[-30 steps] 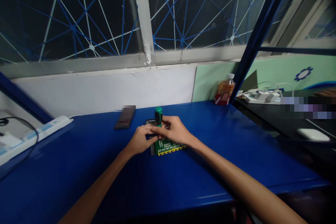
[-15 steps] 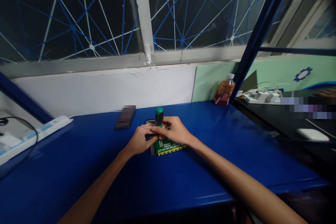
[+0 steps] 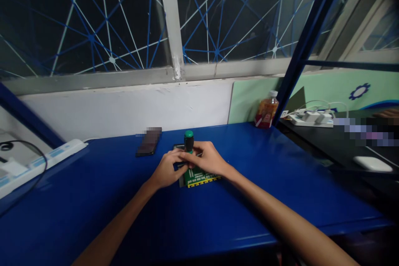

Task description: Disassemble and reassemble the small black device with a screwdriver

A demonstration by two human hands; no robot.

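Note:
A screwdriver (image 3: 188,143) with a green and black handle stands upright over a green circuit board (image 3: 203,176) with a yellow-marked front edge. My right hand (image 3: 209,158) is closed around the lower part of the handle. Close against it, my left hand (image 3: 170,169) bends over the board's left side, thumb and fingers drawn together near the screwdriver's lower end. What the left fingertips pinch is hidden. Both hands cover much of the board, and the screwdriver's tip cannot be seen. A dark edge (image 3: 178,146) of something shows behind the left fingers.
A dark phone (image 3: 149,143) lies on the blue table (image 3: 199,224), back left. A white power strip (image 3: 62,153) runs along the left edge. At the back right stands a bottle (image 3: 266,110). Beyond it, a black table (image 3: 330,141) holds plugged-in chargers (image 3: 314,116) and a white case (image 3: 373,163).
The view has tilted slightly, so everything sits a little lower. Both hands keep nearly the same hold, and the screwdriver remains upright over the board.

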